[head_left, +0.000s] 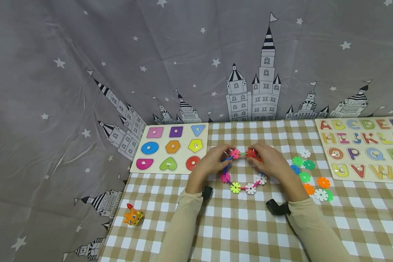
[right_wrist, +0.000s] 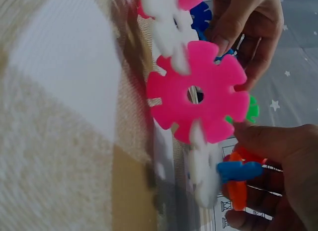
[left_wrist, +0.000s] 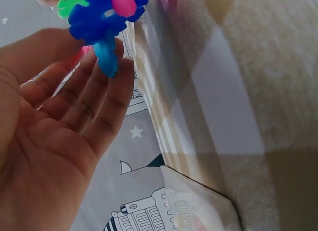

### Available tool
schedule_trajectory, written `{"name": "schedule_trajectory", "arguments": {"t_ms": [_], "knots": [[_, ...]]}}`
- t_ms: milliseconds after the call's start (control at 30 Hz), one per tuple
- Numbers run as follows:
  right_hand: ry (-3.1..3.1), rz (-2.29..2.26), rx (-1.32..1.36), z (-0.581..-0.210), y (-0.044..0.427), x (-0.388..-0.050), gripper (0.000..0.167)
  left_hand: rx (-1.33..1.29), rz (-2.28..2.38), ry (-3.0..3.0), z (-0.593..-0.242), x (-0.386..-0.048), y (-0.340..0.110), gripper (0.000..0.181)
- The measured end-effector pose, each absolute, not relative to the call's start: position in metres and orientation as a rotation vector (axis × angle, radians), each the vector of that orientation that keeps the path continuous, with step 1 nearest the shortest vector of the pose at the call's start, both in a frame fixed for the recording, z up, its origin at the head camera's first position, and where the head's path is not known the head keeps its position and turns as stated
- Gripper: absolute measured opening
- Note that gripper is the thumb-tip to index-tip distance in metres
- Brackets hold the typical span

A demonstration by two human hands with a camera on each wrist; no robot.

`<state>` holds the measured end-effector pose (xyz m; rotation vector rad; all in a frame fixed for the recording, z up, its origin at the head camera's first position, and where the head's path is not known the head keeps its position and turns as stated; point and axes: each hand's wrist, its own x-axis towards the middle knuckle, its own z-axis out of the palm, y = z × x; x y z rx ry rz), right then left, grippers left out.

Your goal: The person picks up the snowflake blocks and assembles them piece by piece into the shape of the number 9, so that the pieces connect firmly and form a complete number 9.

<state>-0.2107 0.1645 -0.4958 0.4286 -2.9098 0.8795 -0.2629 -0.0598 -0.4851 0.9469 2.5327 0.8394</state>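
A ring of interlocking snowflake discs lies in front of me in the head view, with a yellow disc [head_left: 235, 187] and a white disc [head_left: 261, 178] on its near side. My left hand [head_left: 212, 160] grips its far left part beside a pink disc [head_left: 235, 153]; the left wrist view shows a blue disc [left_wrist: 87, 22] at the fingers. At the far right, my right hand [head_left: 273, 162] holds the ring by a red disc [head_left: 250, 153]. Orange [right_wrist: 238, 195] and blue discs sit by its fingers in the right wrist view. Both hands partly cover the ring.
Several loose discs [head_left: 304, 177] lie right of my right hand. A shape puzzle board [head_left: 160, 138] stands back left, a letter puzzle board [head_left: 345, 145] back right. A small orange toy figure [head_left: 133, 216] is at the left. Behind the checked tablecloth [head_left: 235, 233] hangs a grey curtain [head_left: 183, 47].
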Motion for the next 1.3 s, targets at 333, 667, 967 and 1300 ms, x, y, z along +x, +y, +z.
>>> {"name": "schedule_trajectory", "arguments": {"t_ms": [333,667,967,1300], "knots": [[-2.952,0.93,0.461,-0.497,0.166,-0.21,0.038,0.918,0.782,2.536,-0.487,-0.264,-0.06,0.055],[-3.056,0.932,0.438,-0.488,0.184,-0.202,0.047,0.865,0.725,2.537,-0.491,-0.262,-0.05,0.052],[-3.023,0.836,0.308,-0.486,0.234,-0.179,0.033,0.954,0.678,2.535,-0.493,-0.263,-0.047,0.05],[-3.183,0.907,0.185,-0.49,0.264,-0.166,0.039,1.175,0.511,2.521,-0.471,-0.26,-0.012,0.044]]}}
